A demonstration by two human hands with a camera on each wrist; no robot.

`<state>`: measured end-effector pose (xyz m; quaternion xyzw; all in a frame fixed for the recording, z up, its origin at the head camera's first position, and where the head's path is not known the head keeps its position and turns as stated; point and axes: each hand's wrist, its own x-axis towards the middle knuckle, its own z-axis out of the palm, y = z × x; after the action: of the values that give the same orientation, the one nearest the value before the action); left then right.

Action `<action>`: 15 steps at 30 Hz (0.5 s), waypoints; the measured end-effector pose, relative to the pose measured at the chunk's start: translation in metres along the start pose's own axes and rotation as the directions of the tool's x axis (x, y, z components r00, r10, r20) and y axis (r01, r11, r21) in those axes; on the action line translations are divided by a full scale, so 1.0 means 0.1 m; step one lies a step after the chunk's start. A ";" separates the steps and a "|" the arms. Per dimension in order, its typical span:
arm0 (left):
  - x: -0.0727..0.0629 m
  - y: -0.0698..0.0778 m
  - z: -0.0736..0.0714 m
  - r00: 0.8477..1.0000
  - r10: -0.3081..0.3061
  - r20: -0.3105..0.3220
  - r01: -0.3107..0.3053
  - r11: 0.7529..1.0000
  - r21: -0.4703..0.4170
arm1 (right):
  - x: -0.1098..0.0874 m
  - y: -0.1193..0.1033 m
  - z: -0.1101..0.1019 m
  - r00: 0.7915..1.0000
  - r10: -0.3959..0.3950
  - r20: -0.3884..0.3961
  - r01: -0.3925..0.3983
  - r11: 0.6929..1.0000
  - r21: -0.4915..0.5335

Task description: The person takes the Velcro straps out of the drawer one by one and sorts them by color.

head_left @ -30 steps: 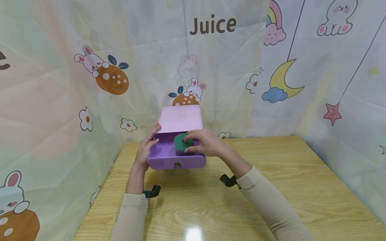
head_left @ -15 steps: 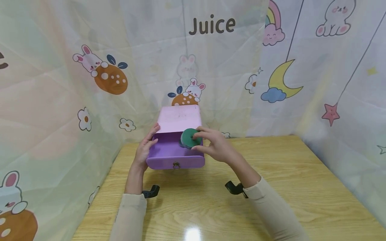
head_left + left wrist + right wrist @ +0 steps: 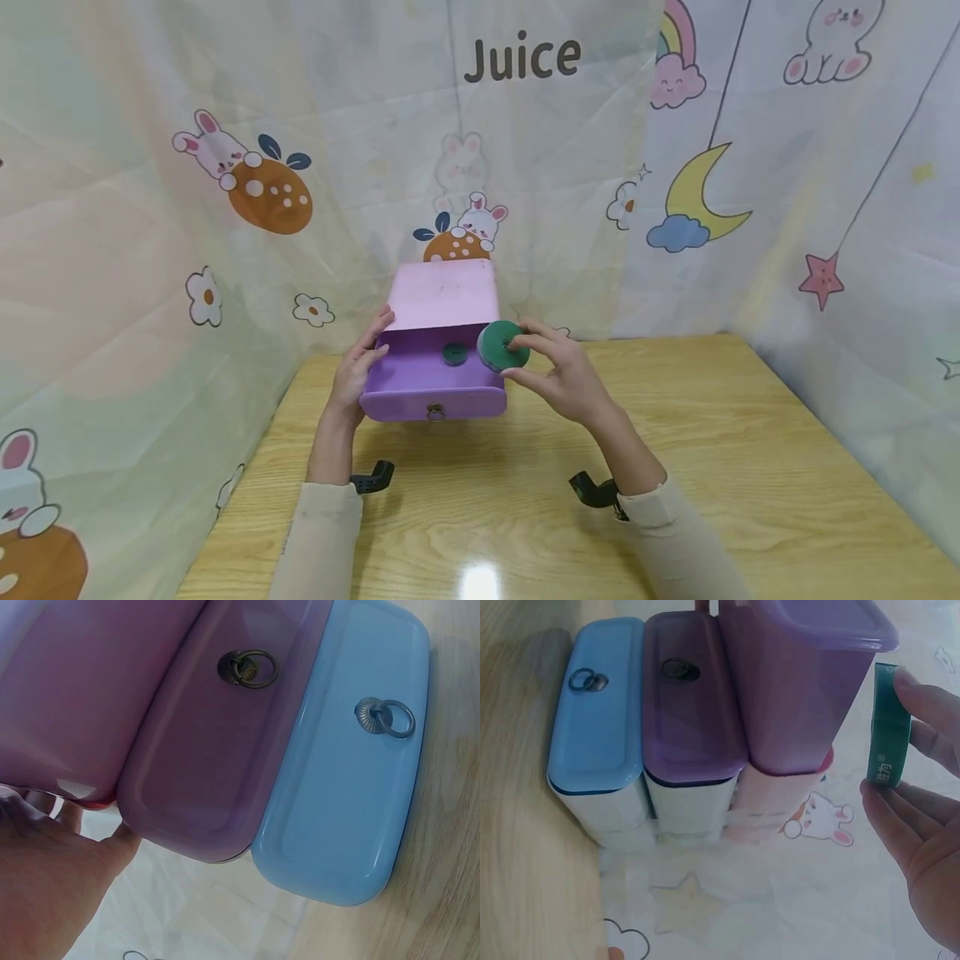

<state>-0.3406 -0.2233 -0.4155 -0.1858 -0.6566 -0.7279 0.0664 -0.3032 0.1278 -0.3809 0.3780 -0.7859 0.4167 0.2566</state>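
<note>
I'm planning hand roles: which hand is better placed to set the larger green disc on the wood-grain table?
Probably the right hand: it pinches the larger green disc, apart from the open purple drawer, with table to its right. The left hand touches the pink rectangular casing, across the drawer.

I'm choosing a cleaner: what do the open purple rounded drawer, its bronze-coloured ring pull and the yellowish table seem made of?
Purple drawer: probably plastic; smooth, glossy, rounded edges.
Ring pull: likely metal; aged-bronze colour, dull sheen.
Table: wood or printed laminate; grain, glossy highlight.
</note>
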 end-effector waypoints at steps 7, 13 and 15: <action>-0.01 0.02 0.00 1.000 0.005 0.003 -0.005 1.000 -0.006 | -0.07 0.07 -0.03 0.997 0.072 -0.021 -0.073 0.996 -0.055; 0.00 0.01 0.00 1.000 -0.001 0.000 0.001 1.000 -0.005 | -0.11 0.22 -0.10 0.987 0.157 -0.048 -0.160 0.983 -0.085; 0.00 0.01 0.00 1.000 -0.001 -0.002 0.001 1.000 -0.005 | -0.13 0.28 -0.11 0.982 0.182 -0.049 -0.186 0.977 -0.105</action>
<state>-0.3405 -0.2234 -0.4145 -0.1849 -0.6547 -0.7299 0.0662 -0.3175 0.1523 -0.3971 0.2806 -0.8339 0.4025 0.2527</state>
